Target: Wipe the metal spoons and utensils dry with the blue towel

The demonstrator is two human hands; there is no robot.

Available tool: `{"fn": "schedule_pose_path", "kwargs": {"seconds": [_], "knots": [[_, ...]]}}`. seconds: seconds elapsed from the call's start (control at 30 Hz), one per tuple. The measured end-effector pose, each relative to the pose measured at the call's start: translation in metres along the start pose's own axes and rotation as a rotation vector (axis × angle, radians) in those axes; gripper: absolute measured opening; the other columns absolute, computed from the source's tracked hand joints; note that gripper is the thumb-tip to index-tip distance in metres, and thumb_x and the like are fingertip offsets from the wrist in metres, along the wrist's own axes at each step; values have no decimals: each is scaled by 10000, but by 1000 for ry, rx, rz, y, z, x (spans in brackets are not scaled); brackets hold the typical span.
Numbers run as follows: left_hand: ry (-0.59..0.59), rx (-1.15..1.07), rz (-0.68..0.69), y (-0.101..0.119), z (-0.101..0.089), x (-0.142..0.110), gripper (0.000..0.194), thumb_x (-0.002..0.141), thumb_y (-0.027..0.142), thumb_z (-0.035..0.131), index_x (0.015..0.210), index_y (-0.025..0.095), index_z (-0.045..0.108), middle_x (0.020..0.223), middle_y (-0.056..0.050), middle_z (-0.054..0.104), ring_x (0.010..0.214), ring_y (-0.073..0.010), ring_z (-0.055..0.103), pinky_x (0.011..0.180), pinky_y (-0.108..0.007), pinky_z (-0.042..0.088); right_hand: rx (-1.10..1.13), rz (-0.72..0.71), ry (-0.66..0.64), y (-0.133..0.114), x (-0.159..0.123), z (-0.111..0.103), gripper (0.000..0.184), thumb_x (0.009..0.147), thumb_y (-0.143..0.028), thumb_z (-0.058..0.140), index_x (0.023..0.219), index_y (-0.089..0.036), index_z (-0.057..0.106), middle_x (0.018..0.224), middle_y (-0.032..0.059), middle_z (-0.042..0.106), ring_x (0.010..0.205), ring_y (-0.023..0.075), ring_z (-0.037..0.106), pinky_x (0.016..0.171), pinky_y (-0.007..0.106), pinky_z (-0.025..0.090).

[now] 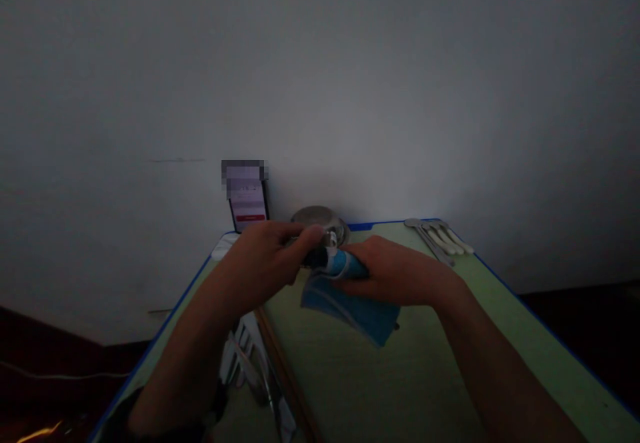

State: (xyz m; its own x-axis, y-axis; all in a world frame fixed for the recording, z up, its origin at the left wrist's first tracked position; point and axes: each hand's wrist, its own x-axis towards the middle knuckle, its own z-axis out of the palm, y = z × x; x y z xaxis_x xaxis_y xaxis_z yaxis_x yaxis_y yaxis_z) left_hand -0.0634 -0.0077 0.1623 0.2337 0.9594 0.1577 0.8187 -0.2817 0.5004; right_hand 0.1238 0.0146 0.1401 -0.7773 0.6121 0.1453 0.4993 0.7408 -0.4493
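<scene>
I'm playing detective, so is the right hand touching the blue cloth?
Touching. The head view shows the right hand closed around the bunched upper part of the blue cloth.

We see a lit phone standing before a pale wall, at the far left of a green, blue-edged table; at far right, we find metal spoons beside white-handled cutlery. We spot a white cable low at left.

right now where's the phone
In the head view, the phone leans upright against the wall at the table's far edge, left of the round metal lid.
</scene>
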Motion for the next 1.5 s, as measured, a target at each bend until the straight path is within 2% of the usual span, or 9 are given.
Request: {"fn": "schedule_pose_path", "kwargs": {"seconds": [0.27, 0.47, 0.53, 0.67, 0.73, 0.9, 1.07, 1.3, 1.5], "knots": [[129, -132, -212, -17, -1, -1, 564, 789, 577, 383, 530, 142, 631, 376, 8, 524, 345, -82, 453, 368, -187, 314, -52, 156, -127, 19, -8, 0, 251, 743, -324, 515, 949, -196, 579, 956, 65, 637, 821, 198, 584, 694, 291, 426], [62, -218, -245, -25, 2, 1, 550, 783, 586, 391, 600, 131, 641, 409, -7, 529, 363, -86, 448, 354, -180, 324, -25, 194, -269, 14, -9, -4, 259, 715, -316, 521, 934, -191, 585, 908, 60, 645, 767, 196, 595, 622, 271, 428], [-41, -277, -234, -26, 3, 0, 524, 814, 543, 355, 625, 133, 621, 433, -11, 543, 358, -93, 453, 346, -186, 338, 9, 180, -299, 13, -9, -6, 272, 701, -312, 535, 939, -193, 591, 900, 51, 645, 770, 191, 592, 628, 266, 429], [-379, -449, -192, -25, 3, -4, 446, 863, 455, 262, 822, 157, 592, 500, -2, 574, 352, -114, 478, 325, -197, 358, 25, 163, -316, 14, -9, -7, 260, 681, -301, 552, 912, -199, 612, 848, 34, 648, 733, 174, 587, 604, 251, 419], [-416, -441, -172, -23, 4, -5, 423, 862, 447, 268, 855, 162, 581, 515, 6, 560, 375, -110, 484, 334, -186, 355, 19, 168, -312, 14, -9, -7, 255, 679, -301, 550, 905, -201, 615, 833, 32, 649, 714, 170, 586, 583, 246, 412], [-370, -347, -137, -15, 10, -2, 511, 848, 511, 255, 688, 153, 583, 471, 32, 460, 368, -70, 384, 348, -164, 294, 21, 147, -304, 12, -8, -6, 241, 677, -300, 549, 891, -207, 611, 820, 23, 649, 707, 169, 587, 580, 246, 404], [-317, -249, -121, -16, 16, 3, 510, 817, 525, 319, 490, 164, 468, 412, 40, 418, 357, -69, 363, 367, -177, 272, 23, 152, -290, 10, -8, -8, 245, 687, -300, 564, 905, -198, 611, 818, 27, 646, 704, 163, 585, 581, 240, 398], [-187, -224, -116, -26, 15, 7, 495, 832, 487, 313, 497, 158, 469, 420, 38, 403, 372, -75, 352, 388, -199, 259, 30, 124, -129, 13, -9, -10, 308, 768, -416, 520, 943, -182, 614, 903, 37, 641, 764, 148, 575, 628, 228, 395], [-194, -118, -53, -32, 16, 9, 481, 838, 442, 288, 605, 145, 586, 462, 19, 472, 419, -97, 425, 449, -224, 306, -40, 199, -94, 11, -13, -13, 252, 826, -348, 442, 803, -171, 620, 737, 21, 634, 591, 100, 533, 517, 206, 340]]}}
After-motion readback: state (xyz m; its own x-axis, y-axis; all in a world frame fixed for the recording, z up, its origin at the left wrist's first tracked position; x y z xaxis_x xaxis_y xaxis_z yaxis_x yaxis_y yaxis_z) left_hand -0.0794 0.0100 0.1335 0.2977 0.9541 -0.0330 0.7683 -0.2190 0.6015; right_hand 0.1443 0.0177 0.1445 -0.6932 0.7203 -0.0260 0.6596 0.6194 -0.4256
